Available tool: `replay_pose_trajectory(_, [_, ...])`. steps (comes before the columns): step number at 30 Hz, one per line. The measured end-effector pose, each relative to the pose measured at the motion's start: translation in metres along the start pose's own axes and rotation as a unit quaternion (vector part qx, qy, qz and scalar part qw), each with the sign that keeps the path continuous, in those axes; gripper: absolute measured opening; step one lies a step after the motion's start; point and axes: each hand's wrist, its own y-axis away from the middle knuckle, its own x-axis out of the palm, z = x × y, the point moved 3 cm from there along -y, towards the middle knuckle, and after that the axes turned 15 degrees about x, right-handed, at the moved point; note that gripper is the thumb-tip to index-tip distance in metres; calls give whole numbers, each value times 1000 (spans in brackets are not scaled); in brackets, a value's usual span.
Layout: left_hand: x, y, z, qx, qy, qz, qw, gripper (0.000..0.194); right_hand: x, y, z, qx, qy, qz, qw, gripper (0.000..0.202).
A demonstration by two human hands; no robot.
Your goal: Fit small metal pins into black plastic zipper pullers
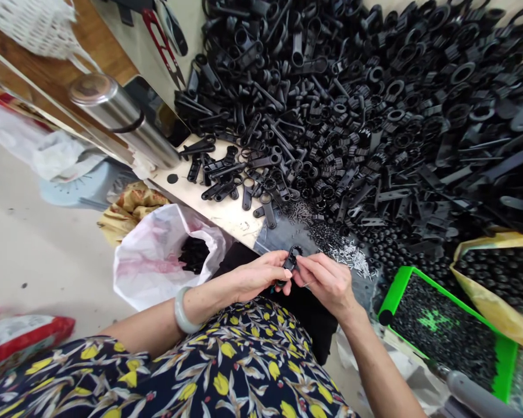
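part (292,259) in hands (258,275) (330,283) near table edge (226,227)

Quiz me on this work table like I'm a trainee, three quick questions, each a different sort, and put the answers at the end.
1. True or false: the left hand and the right hand meet at one small black part.
2. Multiple choice: what colour is the tray that holds small black pieces? A) red B) green C) blue
3. Fill in the blank: the pale bracelet is on the person's ____ wrist.

Key: 1. True 2. B 3. left
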Motion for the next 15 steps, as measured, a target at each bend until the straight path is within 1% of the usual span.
replay_pose_trajectory(4, [-2, 0, 4, 0, -3, -6, 1000, 21, 5, 7, -2, 58, -38, 4, 998, 20])
replay_pose_trajectory(8, [-3, 0, 8, 12, -25, 13, 1000, 18, 10, 15, -4, 104, -84, -9, 991, 20])
replay_pose_trajectory(12, [-3, 1, 8, 26, -53, 16, 998, 14, 11, 16, -3, 124, -93, -22, 988, 18])
replay_pose_trajectory(15, [-1, 0, 7, 39, -78, 13, 996, 13, 10, 14, 0, 123, -95, -28, 987, 17])
